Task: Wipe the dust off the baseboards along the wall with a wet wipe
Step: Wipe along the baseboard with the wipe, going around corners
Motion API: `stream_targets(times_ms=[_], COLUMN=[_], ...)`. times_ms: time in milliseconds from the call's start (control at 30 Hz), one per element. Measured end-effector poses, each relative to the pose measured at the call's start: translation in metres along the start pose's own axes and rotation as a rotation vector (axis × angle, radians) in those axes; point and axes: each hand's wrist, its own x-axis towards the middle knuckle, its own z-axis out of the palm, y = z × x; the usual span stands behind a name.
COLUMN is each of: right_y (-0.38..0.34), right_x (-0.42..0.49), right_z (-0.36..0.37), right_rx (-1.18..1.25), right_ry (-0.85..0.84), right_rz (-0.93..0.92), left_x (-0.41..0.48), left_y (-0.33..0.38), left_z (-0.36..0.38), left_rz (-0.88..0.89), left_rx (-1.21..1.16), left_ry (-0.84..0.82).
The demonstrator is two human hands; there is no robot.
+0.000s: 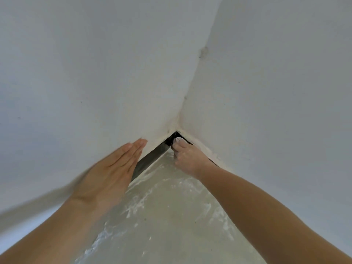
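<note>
Bare room corner, likely a home. Two white plastered walls [95, 73] meet over a dark baseboard [150, 159]. Pale floor [171, 216], streaked white.

You have two bare hands, left hand [112, 168] and right hand [187, 159]; two white painted walls [95, 73]; two dark baseboard strips [150, 159]; one small white wet wipe [178, 140]; one pale grey floor [171, 216].

white painted walls [95, 73]: matt plaster, slightly bumpy, upper frame
dark grey baseboard strip [152, 157]: smooth, faint sheen, centre
pale beige floor [171, 216]: smooth, chalky white smears, lower centre
small white wipe [178, 139]: soft, cloth-like
</note>
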Motion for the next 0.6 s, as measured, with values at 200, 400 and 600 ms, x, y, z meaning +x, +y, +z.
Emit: stream_targets(times_ms=[200, 400, 600], right_y=[-0.032, -0.022, -0.01], right_x=[-0.032, -0.021, -0.003], right_z=[-0.012, -0.034, -0.004], right_rx=[0.24, 0.106, 0.004], right_ry=[-0.308, -0.096, -0.145], right_rz=[0.015, -0.091, -0.068], left_x=[0.001, 0.001, 0.002], left_y=[0.001, 0.005, 0.003], left_z=[-0.001, 0.013, 0.013], left_rz=[-0.019, -0.045, -0.059], left_rx=[-0.032, 0.041, 0.12], left_ry=[0.039, 0.185, 0.197])
